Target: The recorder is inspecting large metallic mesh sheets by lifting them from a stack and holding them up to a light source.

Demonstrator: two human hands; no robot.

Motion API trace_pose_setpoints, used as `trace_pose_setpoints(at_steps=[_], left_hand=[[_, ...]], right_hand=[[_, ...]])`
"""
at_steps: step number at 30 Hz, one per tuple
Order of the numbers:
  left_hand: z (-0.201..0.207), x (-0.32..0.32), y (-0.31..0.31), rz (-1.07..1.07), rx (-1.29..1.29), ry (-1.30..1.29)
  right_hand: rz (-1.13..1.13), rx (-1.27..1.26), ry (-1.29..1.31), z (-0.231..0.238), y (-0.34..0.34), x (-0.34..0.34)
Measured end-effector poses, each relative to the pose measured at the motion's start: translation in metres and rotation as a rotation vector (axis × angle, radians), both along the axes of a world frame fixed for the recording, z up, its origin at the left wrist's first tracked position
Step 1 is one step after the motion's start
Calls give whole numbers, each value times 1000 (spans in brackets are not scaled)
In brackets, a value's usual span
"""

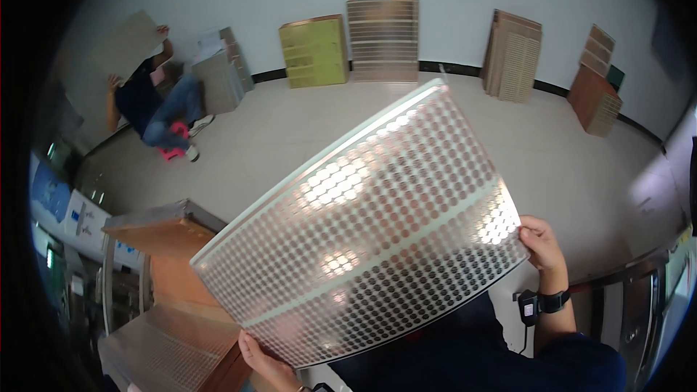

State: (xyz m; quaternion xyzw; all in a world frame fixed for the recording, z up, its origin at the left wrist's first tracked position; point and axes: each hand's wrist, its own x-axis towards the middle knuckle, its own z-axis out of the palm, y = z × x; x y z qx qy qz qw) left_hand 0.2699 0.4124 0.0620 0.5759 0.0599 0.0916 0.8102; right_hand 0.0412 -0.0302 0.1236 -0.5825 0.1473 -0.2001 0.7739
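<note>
The dot-patterned panel (363, 232) is up in the air in front of the person's torso, its face turned toward the head camera and its upper edge slanting up to the right. Both grips are on it: the left hand (266, 364) pinches the lower left edge, and the right hand (541, 245) grasps the right edge partway up. How far the fingers reach behind cannot be told.

For a sheet this broad and seemingly thin, holding it well would mean touching only the rims, with thumbs off the shiny discs, and matching the pull of the two hands so that it neither bows nor twists. Bright glare sits on several patches; a slight change of tilt would likely show the pattern there more evenly. The left edge appears close to the clear-topped stack (163, 345) at lower left, though depth is hard to judge, so that corner deserves care against knocks. The cable (526, 335) hanging by the black wristband (555, 301) should be allowed slack, clear of the panel's lower edge
</note>
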Motion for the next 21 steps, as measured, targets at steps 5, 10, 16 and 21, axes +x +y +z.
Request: trace_pose_setpoints(at_steps=[5,10,16,21], left_hand=[[23,-5,-8,-64,-78,-8],[48,-20,-24,-186,-196,-24],[69,-28,-41,-276,-285,41],[70,-30,-41,-306,-307,49]], right_hand=[[-143,-121,60,1,-9,4],[-275,-167,104,-18,-34,3],[-267,-142,112,-39,-53,-1],[-348,-75,96,-54,-62,-8]])
